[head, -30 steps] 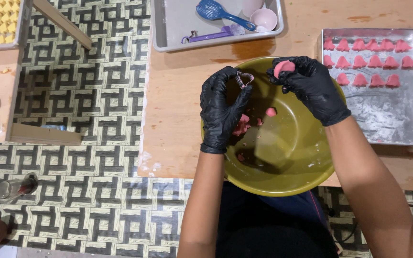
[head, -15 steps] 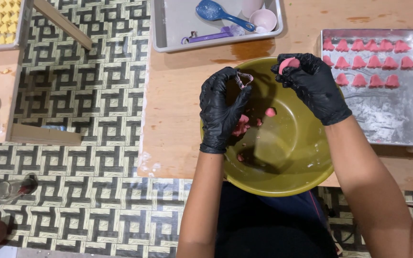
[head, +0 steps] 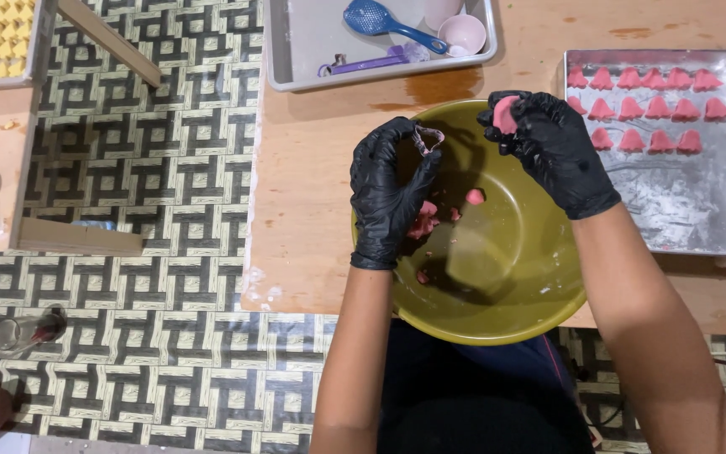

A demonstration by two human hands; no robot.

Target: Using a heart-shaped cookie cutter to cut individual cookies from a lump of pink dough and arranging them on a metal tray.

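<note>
While both gloved hands hover over the green bowl on the worktop, left hand grip pinches a small metal cutter; right hand grip closed round pink dough; tray of shaped pieces beside.

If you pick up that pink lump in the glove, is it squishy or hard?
Probably squishy: the pink dough piece bends to the right hand's fingertips. It looks light, pinched without effort. It may be a bit sticky, since crumbs and lumps cling inside the yellow-green bowl. The shaped pieces on the metal tray hold their form, so it is not runny.
</note>
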